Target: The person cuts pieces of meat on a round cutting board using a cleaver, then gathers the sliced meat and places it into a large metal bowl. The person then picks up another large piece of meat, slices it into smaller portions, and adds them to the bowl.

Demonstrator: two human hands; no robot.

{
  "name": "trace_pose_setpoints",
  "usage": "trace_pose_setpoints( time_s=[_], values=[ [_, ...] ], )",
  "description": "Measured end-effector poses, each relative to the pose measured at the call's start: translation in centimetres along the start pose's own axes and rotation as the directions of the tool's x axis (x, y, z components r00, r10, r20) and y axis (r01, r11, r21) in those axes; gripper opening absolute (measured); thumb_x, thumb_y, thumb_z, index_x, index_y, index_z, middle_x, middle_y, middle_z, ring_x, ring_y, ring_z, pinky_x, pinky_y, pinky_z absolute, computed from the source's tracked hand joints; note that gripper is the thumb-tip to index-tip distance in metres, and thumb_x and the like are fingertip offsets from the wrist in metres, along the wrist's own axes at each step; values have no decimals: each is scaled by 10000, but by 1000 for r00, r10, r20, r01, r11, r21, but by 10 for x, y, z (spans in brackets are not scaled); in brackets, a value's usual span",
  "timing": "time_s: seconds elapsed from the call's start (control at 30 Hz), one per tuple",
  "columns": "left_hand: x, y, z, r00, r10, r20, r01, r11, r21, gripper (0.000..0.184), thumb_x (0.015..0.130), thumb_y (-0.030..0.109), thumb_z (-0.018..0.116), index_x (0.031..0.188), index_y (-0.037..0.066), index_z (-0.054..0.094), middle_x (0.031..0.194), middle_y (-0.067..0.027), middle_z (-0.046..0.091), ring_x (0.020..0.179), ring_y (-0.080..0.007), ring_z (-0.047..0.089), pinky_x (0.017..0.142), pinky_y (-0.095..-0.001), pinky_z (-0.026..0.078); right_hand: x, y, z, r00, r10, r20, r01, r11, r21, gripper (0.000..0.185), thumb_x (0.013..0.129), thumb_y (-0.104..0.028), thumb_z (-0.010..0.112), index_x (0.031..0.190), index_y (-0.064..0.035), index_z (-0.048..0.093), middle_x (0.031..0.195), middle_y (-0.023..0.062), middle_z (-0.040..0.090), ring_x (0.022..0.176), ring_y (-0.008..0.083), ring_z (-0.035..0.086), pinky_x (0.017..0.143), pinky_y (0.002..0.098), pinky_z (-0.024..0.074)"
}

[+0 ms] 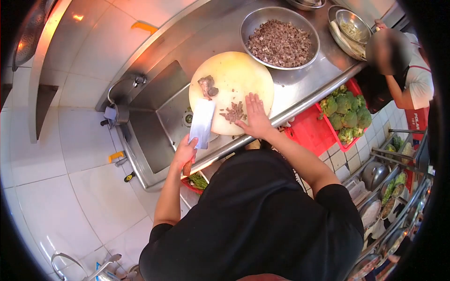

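the left hand (186, 151) hides part of the cleaver handle (187, 168). the black shirt (253, 215) partly covers the greens (198, 181) and runs off the bottom edge. a bowl (307, 5) is cut by the top edge; a co-worker's head (388, 51) is blurred.

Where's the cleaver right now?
Head view: the cleaver is in the left hand, over the left edge of the cutting board, beside chopped meat.
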State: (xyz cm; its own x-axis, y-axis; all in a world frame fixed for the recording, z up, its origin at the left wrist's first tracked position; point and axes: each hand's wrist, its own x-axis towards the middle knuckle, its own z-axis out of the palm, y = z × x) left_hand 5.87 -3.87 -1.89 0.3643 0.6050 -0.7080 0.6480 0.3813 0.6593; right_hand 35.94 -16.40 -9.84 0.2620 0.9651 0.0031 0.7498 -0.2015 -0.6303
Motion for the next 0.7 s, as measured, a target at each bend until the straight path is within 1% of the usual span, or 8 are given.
trace_pose_setpoints(
  time_s=[0.1,0.13,0.2,0.27,0.37,0.5,0.57,0.7],
  values=[
    [8,-34,-2,994,-109,22,111,977,-181,248,1102,250,538,1292,91,549,632,-41,528,389,-125,449,341,-315,422,19,-16,22,998,47,31,-48,999,15,1020,986,-551,604,1600,129,154,1681,359,127,1588,490,75,1298,545,91],
    [11,-46,11,993,-117,16,116,941,-317,273,1097,260,559,1310,91,533,641,-41,521,401,-131,450,345,-313,424,26,-21,30,998,65,26,-65,998,27,1028,990,-569,587,1602,130,148,1682,359,124,1591,487,67,1298,545,79],
    [18,-58,44,996,-84,8,80,917,-391,286,1095,278,566,1314,103,507,648,-39,515,411,-136,447,357,-319,426,40,-28,38,997,79,3,-79,995,62,1009,998,-572,570,1590,142,173,1681,359,129,1592,479,74,1300,537,80],
    [13,-39,75,991,-118,54,130,913,-387,275,1100,301,559,1291,115,490,642,-40,506,410,-141,447,365,-334,424,55,-32,41,995,93,-47,-89,993,81,977,1010,-567,548,1581,146,203,1680,353,151,1595,467,82,1302,530,82],
    [26,-19,104,998,-61,34,69,926,-371,230,1108,289,534,1250,115,485,632,-43,496,396,-148,445,363,-348,420,73,-28,46,996,75,-57,-71,995,73,861,1036,-527,527,1552,127,311,1643,349,271,1577,465,172,1300,516,144],
    [39,-8,121,1000,-6,11,10,925,-379,259,1104,292,541,1282,119,465,645,-51,497,401,-159,449,376,-358,447,56,-33,27,997,58,-57,-41,962,269,701,1046,-428,555,1489,101,434,1552,338,428,1507,472,330,1260,499,270],
    [46,-8,128,1000,6,29,4,937,-350,246,1105,280,534,1285,130,462,635,-50,489,399,-166,449,377,-367,454,54,-31,30,991,74,-110,-43,964,263,648,1046,-387,572,1468,93,463,1513,333,477,1472,474,385,1234,490,322],
    [57,6,150,989,54,138,1,929,-369,207,1099,241,529,1277,159,463,593,-45,470,392,-171,453,367,-368,443,63,-24,41,929,172,-328,-17,904,427,617,1047,-371,588,1465,71,481,1499,322,498,1440,469,432,1220,474,338]
  ],
)
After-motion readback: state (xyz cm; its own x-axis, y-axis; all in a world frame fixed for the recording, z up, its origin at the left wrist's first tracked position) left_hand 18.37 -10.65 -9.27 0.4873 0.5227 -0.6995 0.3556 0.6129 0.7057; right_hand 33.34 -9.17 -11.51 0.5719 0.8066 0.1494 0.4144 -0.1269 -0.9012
